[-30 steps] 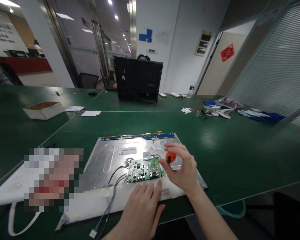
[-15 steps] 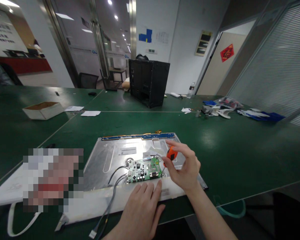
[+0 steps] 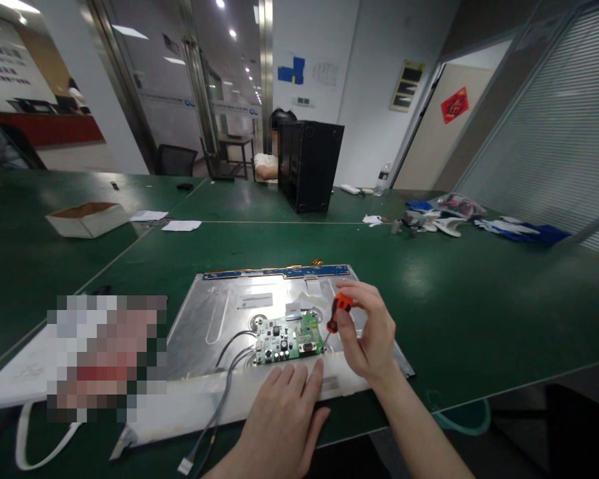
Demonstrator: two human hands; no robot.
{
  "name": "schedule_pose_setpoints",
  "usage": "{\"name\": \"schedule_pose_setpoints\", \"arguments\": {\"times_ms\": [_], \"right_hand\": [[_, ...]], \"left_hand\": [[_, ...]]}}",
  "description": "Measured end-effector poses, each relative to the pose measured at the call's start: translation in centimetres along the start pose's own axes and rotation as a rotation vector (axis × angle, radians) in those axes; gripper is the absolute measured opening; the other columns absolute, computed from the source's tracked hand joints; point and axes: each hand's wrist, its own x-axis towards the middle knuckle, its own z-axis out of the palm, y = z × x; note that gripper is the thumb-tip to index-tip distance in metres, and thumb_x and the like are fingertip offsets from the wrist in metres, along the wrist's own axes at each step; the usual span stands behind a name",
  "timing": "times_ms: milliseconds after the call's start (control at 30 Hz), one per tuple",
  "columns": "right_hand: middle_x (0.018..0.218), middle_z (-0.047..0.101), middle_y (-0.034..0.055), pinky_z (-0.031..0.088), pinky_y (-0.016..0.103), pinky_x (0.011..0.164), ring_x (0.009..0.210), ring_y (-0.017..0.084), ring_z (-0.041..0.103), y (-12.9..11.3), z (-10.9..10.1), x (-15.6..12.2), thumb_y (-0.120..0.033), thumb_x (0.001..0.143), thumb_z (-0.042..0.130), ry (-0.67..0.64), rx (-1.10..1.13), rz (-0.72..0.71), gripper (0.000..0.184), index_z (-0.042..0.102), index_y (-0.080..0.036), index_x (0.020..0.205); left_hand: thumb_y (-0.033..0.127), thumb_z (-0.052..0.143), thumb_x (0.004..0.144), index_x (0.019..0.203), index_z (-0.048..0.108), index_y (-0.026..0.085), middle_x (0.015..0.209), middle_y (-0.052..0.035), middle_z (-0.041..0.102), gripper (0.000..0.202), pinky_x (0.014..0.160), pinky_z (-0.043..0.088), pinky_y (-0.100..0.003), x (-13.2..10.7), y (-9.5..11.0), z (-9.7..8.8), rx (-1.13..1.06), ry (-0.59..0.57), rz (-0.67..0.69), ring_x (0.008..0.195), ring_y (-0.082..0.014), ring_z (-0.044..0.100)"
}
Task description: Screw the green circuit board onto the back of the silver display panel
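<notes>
A silver metal display panel (image 3: pixel 219 313) lies flat on the green table, with a small green circuit board (image 3: pixel 288 338) on it. Grey cables (image 3: pixel 224 392) run from the board toward the near edge. My right hand (image 3: pixel 369 336) grips a small orange-handled screwdriver (image 3: pixel 336 311), its tip down at the board's right edge. My left hand (image 3: pixel 284 416) lies flat, fingers stretched out, on the panel's near edge just below the board.
A blurred patch (image 3: pixel 107 359) covers the left near table. A white cardboard box (image 3: pixel 87 219) and papers (image 3: pixel 181 226) lie far left. A black monitor housing (image 3: pixel 309 166) stands at the back, a person seated behind it. Gloves and small parts (image 3: pixel 439 223) lie far right.
My right hand has tilted the screwdriver so its tip now meets the board's right edge. The black housing at the back has been turned further right, showing the person behind it.
</notes>
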Motion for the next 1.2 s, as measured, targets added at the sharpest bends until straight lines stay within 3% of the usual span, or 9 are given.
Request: {"name": "schedule_pose_setpoints", "arguments": {"times_ms": [100, 300, 467, 633, 833, 933, 1200], "right_hand": [[0.106, 0.062, 0.0097, 0.053, 0.036, 0.076, 0.100, 0.021, 0.060, 0.06, -0.04, 0.06, -0.007, 0.083, 0.051, 0.013, -0.031, -0.022, 0.038, 0.051, -0.018, 0.120], [0.098, 0.064, 0.0054, 0.056, 0.035, 0.073, 0.089, 0.019, 0.064, 0.13, 0.22, 0.18, -0.011, 0.075, 0.070, 0.087, -0.052, -0.028, 0.045, 0.052, -0.022, 0.115], [0.102, 0.067, 0.0074, 0.057, 0.036, 0.074, 0.092, 0.021, 0.065, -0.30, 0.05, 0.64, -0.009, 0.077, 0.066, 0.117, -0.124, -0.077, 0.038, 0.059, -0.022, 0.112], [0.110, 0.068, 0.0102, 0.057, 0.042, 0.078, 0.101, 0.025, 0.066, -0.49, -0.03, 0.71, -0.008, 0.080, 0.056, 0.072, -0.053, -0.070, 0.039, 0.058, -0.020, 0.117], [0.113, 0.068, 0.0101, 0.057, 0.039, 0.076, 0.095, 0.023, 0.069, -0.04, 0.30, 0.15, -0.011, 0.077, 0.069, 0.066, 0.028, -0.008, 0.042, 0.053, -0.022, 0.114], [0.115, 0.067, 0.0112, 0.057, 0.036, 0.073, 0.092, 0.021, 0.069, 0.14, 0.46, -0.17, -0.009, 0.078, 0.067, 0.080, 0.065, 0.047, 0.042, 0.049, -0.021, 0.114], [0.124, 0.061, 0.0114, 0.054, 0.044, 0.085, 0.110, 0.024, 0.062, 0.07, -0.02, 0.15, -0.006, 0.081, 0.057, 0.013, 0.016, 0.000, 0.044, 0.049, -0.022, 0.121]], "left_hand": [[0.026, 0.043, 0.093, 0.139, 0.039, 0.015, 0.113, -0.0144, 0.059, 0.048, 0.088, 0.047, -0.047, -0.08, 0.04, 0.09, -0.002, 0.005, -0.003, 0.098, -0.0284, 0.055], [0.026, 0.044, 0.093, 0.140, 0.039, 0.015, 0.113, -0.0148, 0.059, 0.049, 0.088, 0.046, -0.048, -0.10, 0.02, -0.04, -0.009, -0.004, -0.011, 0.099, -0.0285, 0.055], [0.026, 0.043, 0.093, 0.140, 0.038, 0.015, 0.113, -0.0147, 0.058, 0.049, 0.088, 0.046, -0.047, 0.05, 0.01, -0.09, -0.013, -0.009, -0.013, 0.099, -0.0283, 0.055], [0.026, 0.044, 0.092, 0.138, 0.040, 0.016, 0.113, -0.0142, 0.058, 0.047, 0.089, 0.046, -0.047, 0.03, 0.04, -0.11, -0.015, 0.004, -0.012, 0.099, -0.0276, 0.055], [0.026, 0.044, 0.092, 0.139, 0.040, 0.016, 0.112, -0.0141, 0.059, 0.048, 0.088, 0.046, -0.046, -0.12, -0.05, -0.07, -0.004, 0.014, -0.007, 0.097, -0.0278, 0.055], [0.026, 0.044, 0.093, 0.139, 0.040, 0.016, 0.113, -0.0140, 0.059, 0.047, 0.087, 0.046, -0.046, -0.10, -0.02, -0.03, -0.002, 0.015, -0.004, 0.098, -0.0277, 0.055], [0.025, 0.043, 0.093, 0.139, 0.039, 0.014, 0.113, -0.0144, 0.059, 0.048, 0.088, 0.046, -0.046, -0.04, 0.06, -0.17, -0.008, -0.009, -0.006, 0.098, -0.0277, 0.055]]}}
